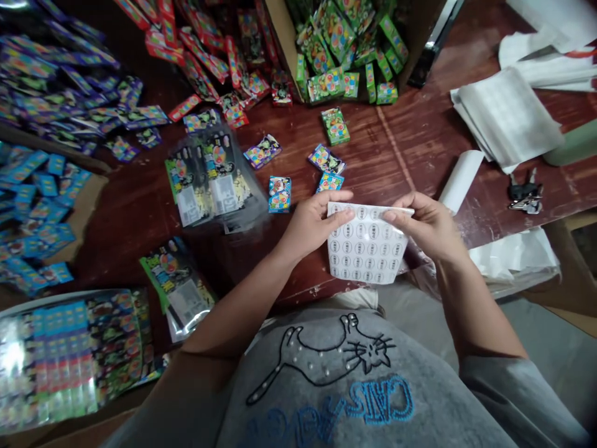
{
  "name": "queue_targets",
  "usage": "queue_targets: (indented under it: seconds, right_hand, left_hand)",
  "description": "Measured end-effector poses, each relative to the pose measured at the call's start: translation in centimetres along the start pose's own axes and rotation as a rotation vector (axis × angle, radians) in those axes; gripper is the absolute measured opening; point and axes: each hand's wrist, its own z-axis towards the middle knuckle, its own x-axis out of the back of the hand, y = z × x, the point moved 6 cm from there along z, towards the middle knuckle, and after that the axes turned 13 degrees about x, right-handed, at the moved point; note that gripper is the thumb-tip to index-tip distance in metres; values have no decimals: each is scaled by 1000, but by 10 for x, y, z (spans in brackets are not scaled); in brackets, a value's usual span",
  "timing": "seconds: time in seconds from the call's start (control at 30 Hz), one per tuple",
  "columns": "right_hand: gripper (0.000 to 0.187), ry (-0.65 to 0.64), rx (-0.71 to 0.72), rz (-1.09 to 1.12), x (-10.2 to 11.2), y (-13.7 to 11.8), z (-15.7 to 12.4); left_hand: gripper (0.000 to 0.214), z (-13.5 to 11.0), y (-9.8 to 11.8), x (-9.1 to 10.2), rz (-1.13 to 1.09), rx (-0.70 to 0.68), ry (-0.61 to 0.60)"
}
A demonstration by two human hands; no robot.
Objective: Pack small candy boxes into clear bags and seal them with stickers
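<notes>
A white sheet of round stickers (364, 249), printed with rows of circles, hangs in front of me at the table's near edge. My left hand (319, 221) pinches its upper left corner between thumb and fingers. At the upper right corner, my right hand (426, 221) grips it the same way. Just beyond the sheet lie small packs: a blue one (329, 182) partly behind my left hand, a purple one (326, 160), and a green box (334, 126). Another blue pack (280, 194) and a purple pack (263, 151) lie farther left.
Clear printed bags (214, 180) lie left of the packs, more bags (180, 286) nearer me. Heaps of purple (69, 87), red (209, 56), green (349, 43) and blue packs (37, 211) stand behind and left. A white roll (461, 180), keys (525, 191) and stacked sheets (508, 115) lie right.
</notes>
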Motion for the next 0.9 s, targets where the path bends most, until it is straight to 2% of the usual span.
queue_targets:
  seconds: [0.23, 0.37, 0.43, 0.53, 0.57, 0.63, 0.73, 0.8, 0.9]
  right_hand:
    - [34, 84, 79, -82, 11, 11, 3]
    - [38, 157, 7, -156, 20, 21, 1]
    - [39, 163, -29, -179, 26, 29, 5]
    - [36, 127, -24, -264, 35, 40, 15]
    - [36, 111, -7, -307, 37, 43, 19]
    - [34, 88, 32, -393, 40, 48, 25]
    - [32, 67, 68, -458, 41, 51, 29]
    - [30, 44, 88, -439, 41, 50, 29]
    - [31, 0, 111, -330, 40, 46, 26]
  left_hand:
    - [21, 18, -3, -8, 52, -33, 21]
    - [51, 22, 4, -3, 251, -40, 137]
    - [49, 19, 11, -3, 424, -145, 252]
    - [15, 6, 18, -17, 666, -425, 425]
    - [12, 1, 16, -28, 743, -524, 418]
    - [17, -3, 4, -52, 900, -648, 315]
    - [21, 1, -17, -73, 1084, -642, 192]
    - [20, 5, -19, -72, 1101, -615, 198]
    - [28, 9, 3, -55, 941, -620, 292]
